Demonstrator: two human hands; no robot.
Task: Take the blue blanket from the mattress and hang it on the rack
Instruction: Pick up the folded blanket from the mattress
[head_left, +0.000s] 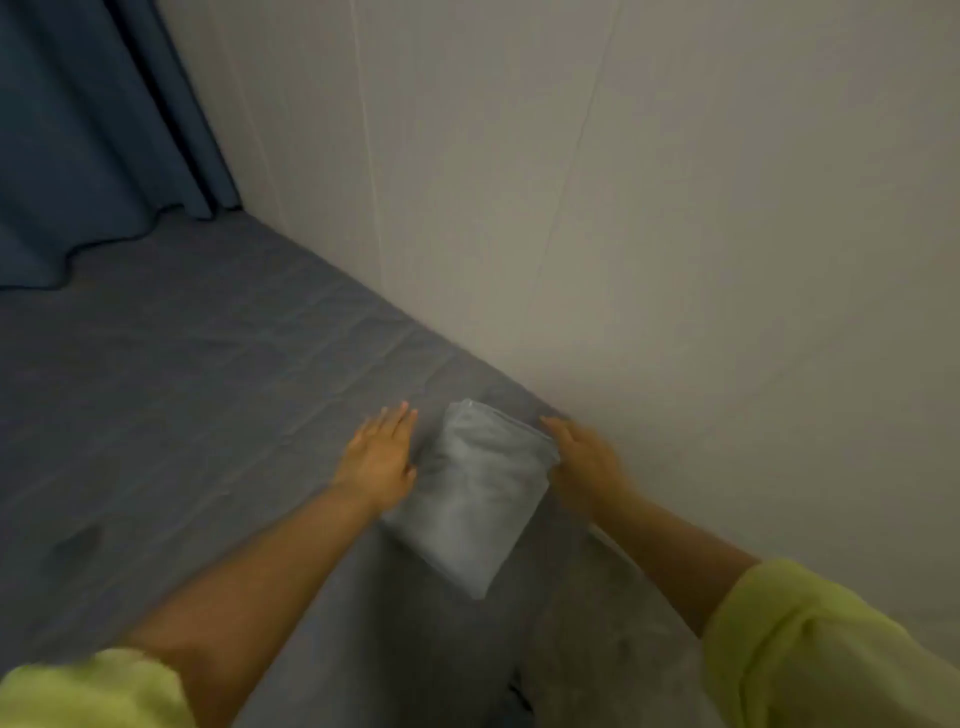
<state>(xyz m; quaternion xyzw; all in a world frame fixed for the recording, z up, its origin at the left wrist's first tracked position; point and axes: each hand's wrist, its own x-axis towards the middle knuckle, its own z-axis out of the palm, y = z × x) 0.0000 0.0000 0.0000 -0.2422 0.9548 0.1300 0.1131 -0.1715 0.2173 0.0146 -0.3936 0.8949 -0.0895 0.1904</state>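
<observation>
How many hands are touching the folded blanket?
2: the left hand rests at the left edge of the folded blanket, and the right hand is at its right edge by the wall.

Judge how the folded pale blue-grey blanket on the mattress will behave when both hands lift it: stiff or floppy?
Probably floppy: the folded pale blue-grey blanket is soft cloth in layers, so unsupported corners would likely sag. It probably unfolds if lifted by one edge; the left hand and right hand flank it, which should keep it bundled. It looks light and unlikely to slide on the wrinkled grey mattress.

One folded blanket (475, 499), one mattress (171, 395), one curtain (78, 130), two hands: left (376, 457), right (584, 462).
</observation>
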